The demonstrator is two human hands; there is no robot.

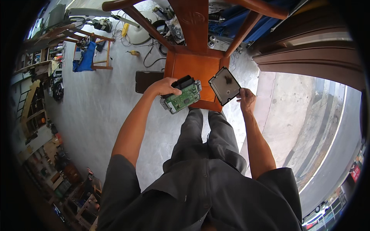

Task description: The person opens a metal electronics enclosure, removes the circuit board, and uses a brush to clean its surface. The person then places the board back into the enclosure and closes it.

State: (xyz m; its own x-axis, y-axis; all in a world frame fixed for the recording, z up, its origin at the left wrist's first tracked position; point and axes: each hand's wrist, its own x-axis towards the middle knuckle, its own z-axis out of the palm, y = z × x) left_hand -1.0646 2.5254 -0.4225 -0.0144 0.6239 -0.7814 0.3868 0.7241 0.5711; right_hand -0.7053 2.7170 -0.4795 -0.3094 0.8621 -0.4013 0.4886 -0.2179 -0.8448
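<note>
Head view: hands (163, 87) (248, 101) grip circuit board (183, 97) and plate (224, 86) near wooden chair (188, 64) and dark panel (145, 82).

Short-sleeved grey shirt (169, 200), grey trousers (189, 133)

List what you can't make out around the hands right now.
All in the head view:
- Most fingers of the left hand: behind the circuit board unit.
- Far face of the cover plate: turned away from the camera.
- Small parts on the green board: too small to identify.
- Part of the chair seat: covered by the unit and plate.
- Top of the chair's back panel: cut off by the upper edge.
</note>
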